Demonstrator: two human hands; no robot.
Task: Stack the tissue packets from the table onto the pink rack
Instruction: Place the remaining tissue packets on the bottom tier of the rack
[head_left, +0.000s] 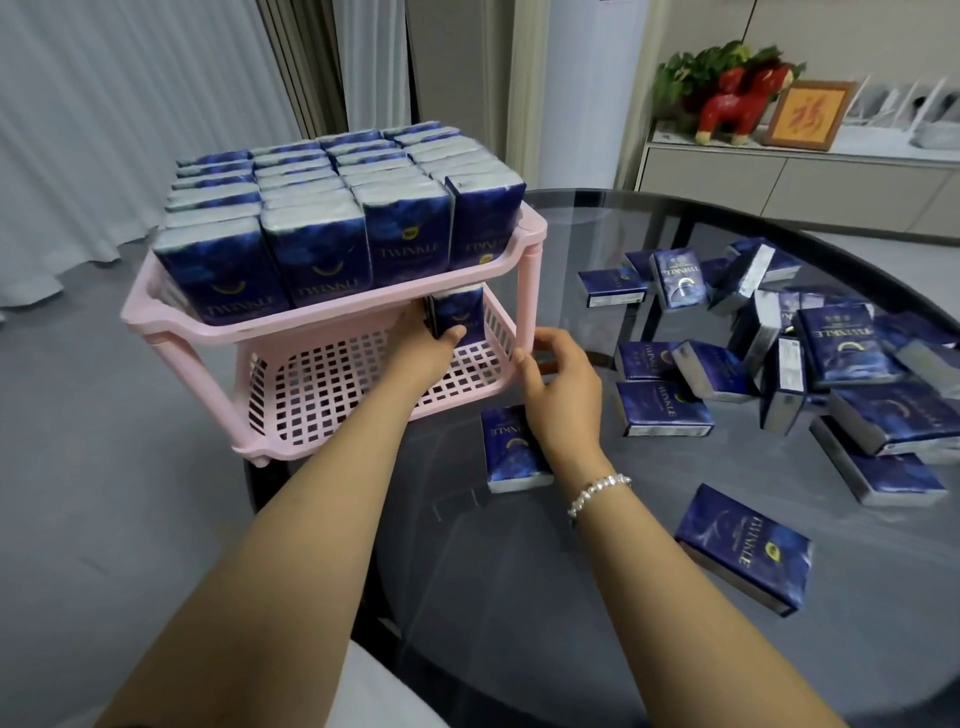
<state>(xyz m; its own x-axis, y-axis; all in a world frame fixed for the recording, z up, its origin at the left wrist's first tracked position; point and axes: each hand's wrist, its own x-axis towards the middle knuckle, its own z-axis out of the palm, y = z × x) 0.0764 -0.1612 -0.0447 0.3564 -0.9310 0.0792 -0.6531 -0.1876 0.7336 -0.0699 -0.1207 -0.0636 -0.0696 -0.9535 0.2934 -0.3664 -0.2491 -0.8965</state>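
Left hand grips 1 tissue packet upright on pink rack lower tier; right hand loosely curled, holding nothing.

"TWINKLE" is printed on the blue tissue packets, on rack and table.

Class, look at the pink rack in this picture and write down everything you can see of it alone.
The pink rack looks like plastic and has two tiers joined by round corner posts. It stands upright on the left edge of the glass table. Its top tier is packed with upright blue tissue packets. The bottom tier has a grid floor and slotted walls; one packet stands at its back right corner, gripped by the left hand. The right hand is beside its front right post.
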